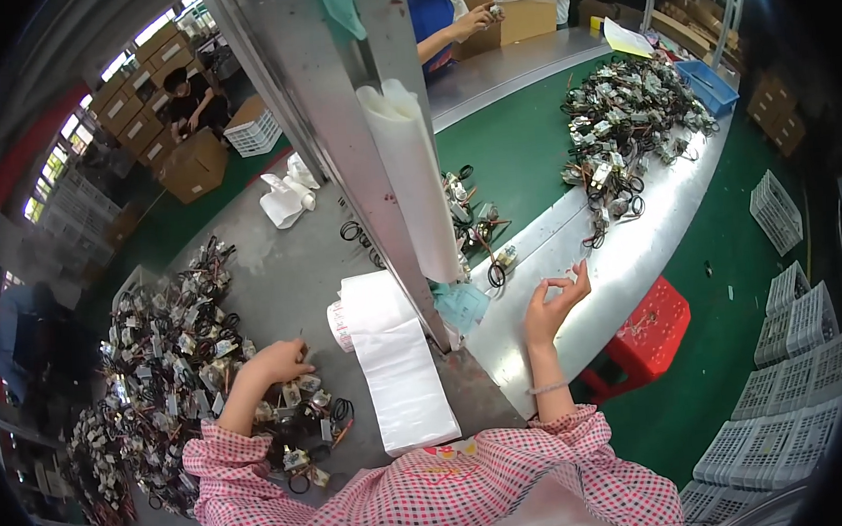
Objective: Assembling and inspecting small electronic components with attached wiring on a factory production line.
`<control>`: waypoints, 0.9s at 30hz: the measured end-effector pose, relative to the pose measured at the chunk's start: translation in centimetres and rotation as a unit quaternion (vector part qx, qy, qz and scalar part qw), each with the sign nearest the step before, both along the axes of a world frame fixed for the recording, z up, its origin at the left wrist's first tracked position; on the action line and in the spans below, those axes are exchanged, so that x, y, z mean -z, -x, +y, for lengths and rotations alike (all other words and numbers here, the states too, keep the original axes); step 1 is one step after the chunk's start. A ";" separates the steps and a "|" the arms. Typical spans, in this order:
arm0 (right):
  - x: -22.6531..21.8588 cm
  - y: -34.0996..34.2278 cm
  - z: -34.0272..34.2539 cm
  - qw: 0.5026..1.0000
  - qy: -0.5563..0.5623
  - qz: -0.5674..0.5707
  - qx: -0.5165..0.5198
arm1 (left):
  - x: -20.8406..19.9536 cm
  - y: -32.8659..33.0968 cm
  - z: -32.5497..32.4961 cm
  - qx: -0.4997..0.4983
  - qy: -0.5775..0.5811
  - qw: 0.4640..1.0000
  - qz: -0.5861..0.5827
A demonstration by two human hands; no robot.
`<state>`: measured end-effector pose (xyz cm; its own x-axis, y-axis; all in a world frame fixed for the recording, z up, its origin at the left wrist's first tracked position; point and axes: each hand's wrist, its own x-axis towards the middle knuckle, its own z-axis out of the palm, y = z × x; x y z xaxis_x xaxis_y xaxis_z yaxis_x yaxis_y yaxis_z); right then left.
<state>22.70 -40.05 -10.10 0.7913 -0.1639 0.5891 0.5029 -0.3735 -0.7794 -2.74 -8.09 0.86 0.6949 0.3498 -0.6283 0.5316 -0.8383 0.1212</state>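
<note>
Head, left hand (282, 360) inward, right hand (556, 305) forward

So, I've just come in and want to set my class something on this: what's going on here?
A person in a checked top sits or stands at a grey table. The left hand is at a heap of small cabled parts; any grip is unclear. The right hand is out over a shiny metal rim, nothing visible in it. A white roll, partly unrolled, lies between them. Another heap lies beyond.
</note>
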 end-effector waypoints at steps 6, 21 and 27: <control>-0.5 0.0 0.6 1.000 0.026 -0.013 0.004 | -2.1 1.9 2.9 0.027 -0.026 0.999 0.020; -0.7 -0.1 0.3 1.000 0.014 -0.005 0.002 | -3.7 1.5 1.1 0.049 -0.167 0.982 0.069; -1.0 0.2 0.4 1.000 -0.022 0.004 -0.010 | -4.0 0.8 0.4 0.047 -0.228 0.959 0.159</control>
